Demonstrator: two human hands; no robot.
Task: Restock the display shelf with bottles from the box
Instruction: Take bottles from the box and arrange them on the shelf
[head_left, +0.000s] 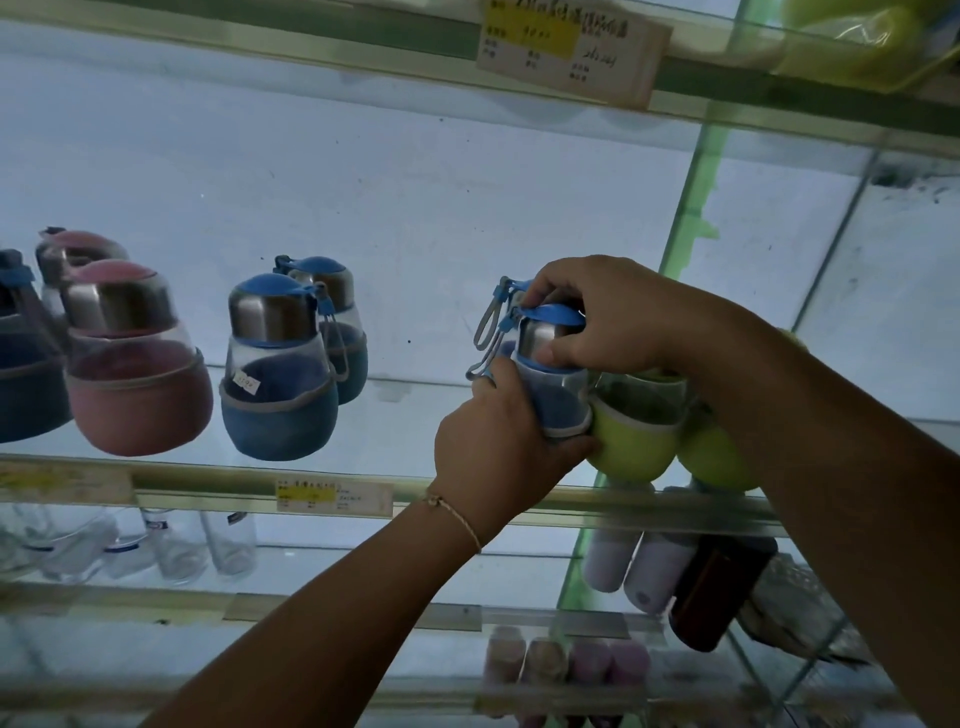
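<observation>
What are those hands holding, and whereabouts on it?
A small glass bottle with blue sleeve and steel cap: the left hand grips its sleeved body, the right hand pinches its cap.

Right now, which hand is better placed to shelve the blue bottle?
Left, probably: the left hand grips the blue bottle low on its body; the right hand only holds the lid.

blue bottle (550, 384), pink bottle (137, 384), green bottle (636, 441)

A paper price card (571, 52) hangs on the front edge of the upper shelf (311, 47), with a yellow-green bag (852, 41) at its right end. On the lower shelf (363, 610) I see clear glasses (171, 545) at the left, and pale lilac flasks (639, 566) beside a brown flask (722, 592) at the right.
</observation>
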